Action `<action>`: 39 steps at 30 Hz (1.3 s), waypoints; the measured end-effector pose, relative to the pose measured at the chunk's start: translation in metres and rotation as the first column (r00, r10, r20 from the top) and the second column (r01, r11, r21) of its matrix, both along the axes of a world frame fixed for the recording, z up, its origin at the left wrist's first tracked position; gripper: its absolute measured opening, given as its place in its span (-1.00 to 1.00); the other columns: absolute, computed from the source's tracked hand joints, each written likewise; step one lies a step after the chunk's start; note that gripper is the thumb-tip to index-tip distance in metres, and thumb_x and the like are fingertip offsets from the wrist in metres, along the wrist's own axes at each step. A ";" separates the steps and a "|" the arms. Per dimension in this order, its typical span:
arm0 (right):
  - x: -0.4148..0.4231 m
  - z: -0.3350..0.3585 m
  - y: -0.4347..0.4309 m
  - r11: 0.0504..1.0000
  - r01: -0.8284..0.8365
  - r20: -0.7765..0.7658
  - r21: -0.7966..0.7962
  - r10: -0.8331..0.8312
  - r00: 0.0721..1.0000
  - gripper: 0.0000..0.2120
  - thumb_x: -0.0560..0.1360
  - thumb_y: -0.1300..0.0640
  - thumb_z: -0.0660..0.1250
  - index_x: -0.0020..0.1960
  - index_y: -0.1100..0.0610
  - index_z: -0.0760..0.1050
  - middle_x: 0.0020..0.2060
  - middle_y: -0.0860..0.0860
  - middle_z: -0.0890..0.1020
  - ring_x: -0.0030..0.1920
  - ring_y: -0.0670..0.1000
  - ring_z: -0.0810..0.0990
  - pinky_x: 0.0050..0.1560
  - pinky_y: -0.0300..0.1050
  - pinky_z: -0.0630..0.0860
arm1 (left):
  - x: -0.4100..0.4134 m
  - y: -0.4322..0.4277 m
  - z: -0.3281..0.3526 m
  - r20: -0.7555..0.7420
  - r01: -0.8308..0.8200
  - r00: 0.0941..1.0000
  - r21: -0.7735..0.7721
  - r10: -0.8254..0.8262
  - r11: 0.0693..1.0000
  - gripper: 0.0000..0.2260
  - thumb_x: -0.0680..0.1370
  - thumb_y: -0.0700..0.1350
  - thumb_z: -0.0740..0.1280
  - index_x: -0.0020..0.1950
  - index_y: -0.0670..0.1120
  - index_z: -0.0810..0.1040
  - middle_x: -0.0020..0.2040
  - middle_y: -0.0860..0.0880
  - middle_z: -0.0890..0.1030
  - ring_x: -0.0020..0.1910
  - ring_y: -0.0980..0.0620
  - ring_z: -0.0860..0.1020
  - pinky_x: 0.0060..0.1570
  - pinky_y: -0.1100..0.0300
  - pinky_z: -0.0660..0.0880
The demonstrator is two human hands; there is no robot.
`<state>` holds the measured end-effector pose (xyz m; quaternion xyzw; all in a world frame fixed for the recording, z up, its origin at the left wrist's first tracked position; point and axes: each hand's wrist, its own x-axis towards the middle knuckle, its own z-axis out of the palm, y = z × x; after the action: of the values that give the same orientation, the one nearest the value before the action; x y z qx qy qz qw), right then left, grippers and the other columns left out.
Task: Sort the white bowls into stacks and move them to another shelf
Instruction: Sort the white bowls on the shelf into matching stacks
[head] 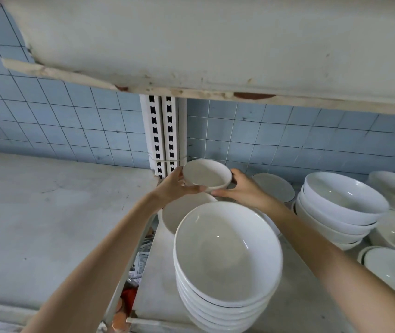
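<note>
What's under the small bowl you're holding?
A larger white bowl sits below the small bowl, held by the left hand and right hand. The near stack covers part of it, so its base is hidden.

Both arms are reaching forward, bare, converging toward centre. Left forearm (109, 248) is angling up and rightward; right forearm (323, 251) up and leftward. Left hand (173, 187) is cupping the left side of a small bowl (206, 174), thumb along its near wall. Right hand (245, 191) is gripping the right side, thumb pointing inward; the thumb tips are nearly meeting.
</note>
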<state>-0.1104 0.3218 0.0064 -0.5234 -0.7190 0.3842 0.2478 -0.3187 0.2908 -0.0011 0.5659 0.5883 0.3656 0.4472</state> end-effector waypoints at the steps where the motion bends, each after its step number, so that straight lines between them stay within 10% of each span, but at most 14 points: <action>1: 0.000 -0.001 0.001 1.000 0.008 -0.016 -0.002 -0.008 1.000 -0.32 0.24 -0.08 0.57 0.26 0.07 0.38 0.11 -0.10 0.58 0.13 -0.07 0.54 0.12 -0.15 0.48 | 0.001 -0.001 0.000 0.028 -0.006 1.000 0.002 0.006 1.000 -0.10 0.05 0.17 0.55 0.32 -0.10 0.41 0.20 -0.01 0.57 0.24 0.05 0.50 0.22 0.12 0.46; 8: -0.003 0.026 -0.006 0.997 0.041 -0.242 0.064 -0.024 0.970 -0.27 0.25 0.05 0.56 0.32 0.17 0.34 0.18 -0.07 0.51 0.21 -0.11 0.47 0.18 -0.29 0.43 | 0.013 -0.015 0.026 0.242 -0.111 0.968 0.159 0.070 0.981 -0.41 0.39 -0.35 0.48 0.34 -0.16 0.31 0.18 -0.03 0.48 0.17 0.04 0.49 -0.07 0.35 0.55; 15: -0.005 0.067 -0.042 0.996 0.059 -0.487 0.060 -0.023 0.873 -0.50 0.41 0.17 0.40 0.24 0.18 0.23 0.08 -0.09 0.48 0.04 -0.19 0.53 -0.07 -0.39 0.51 | 0.023 -0.046 0.075 0.284 -0.191 0.952 0.247 0.118 0.950 -0.56 0.44 -0.20 0.44 0.26 -0.26 0.38 -0.07 0.03 0.53 -0.32 0.32 0.58 -0.33 0.42 0.49; 26: 0.004 0.111 -0.108 0.999 0.036 -0.562 -0.019 -0.040 0.826 -0.16 0.07 -0.25 0.45 0.22 0.09 0.25 0.11 -0.10 0.49 0.19 -0.12 0.48 0.31 -0.06 0.35 | 0.036 -0.103 0.112 0.391 -0.202 0.915 0.232 0.099 0.951 -0.21 0.22 0.12 0.57 0.31 -0.23 0.42 0.16 -0.14 0.55 0.07 0.00 0.61 -0.05 0.27 0.59; 39: 0.025 0.118 -0.187 0.979 0.000 -0.545 0.203 0.113 0.831 -0.21 0.16 -0.22 0.50 0.29 0.08 0.38 0.19 -0.05 0.56 0.15 -0.14 0.57 0.01 -0.30 0.51 | 0.047 -0.178 0.115 0.320 -0.160 0.947 0.480 -0.003 0.863 -0.41 0.25 0.05 0.54 0.21 -0.06 0.47 0.07 0.07 0.58 0.02 0.19 0.60 -0.11 0.36 0.51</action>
<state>-0.0853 0.1350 0.1244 -0.3414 -0.6658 0.4542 0.4836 -0.2718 0.1125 0.1138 0.5730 0.4188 0.6076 0.3567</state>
